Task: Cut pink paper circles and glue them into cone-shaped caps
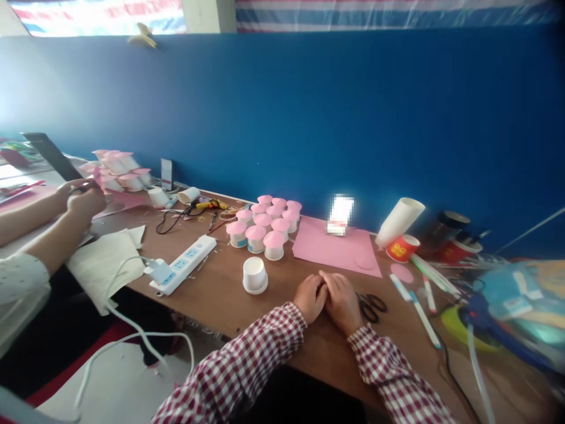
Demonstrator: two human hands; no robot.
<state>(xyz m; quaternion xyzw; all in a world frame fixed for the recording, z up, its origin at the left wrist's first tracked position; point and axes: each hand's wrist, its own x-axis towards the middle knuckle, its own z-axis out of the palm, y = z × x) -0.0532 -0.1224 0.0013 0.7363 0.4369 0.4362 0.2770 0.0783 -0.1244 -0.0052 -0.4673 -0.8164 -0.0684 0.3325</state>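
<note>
My left hand (310, 297) rests on the brown table with its fingers curled. Against it lies my right hand (343, 301), fingers closed together and the tips of both hands meeting. Nothing shows in either hand, though the undersides are hidden. Just right of my right hand are the black handles of a pair of scissors (373, 305); their other end is out of sight. To the left stands an upside-down white paper cup (255, 271). Beyond my hands lie pink paper sheets (329, 246), and several white cups topped with pink paper cones (263, 220) stand grouped behind.
A white power strip (189, 262) and its cable lie left. A co-worker's hands (86, 200) hold pink paper near more cone-topped cups (121, 171). A lit phone (340, 215) leans at the back. Rolled paper (401, 221), a red cup (402, 248) and markers (426, 321) sit right.
</note>
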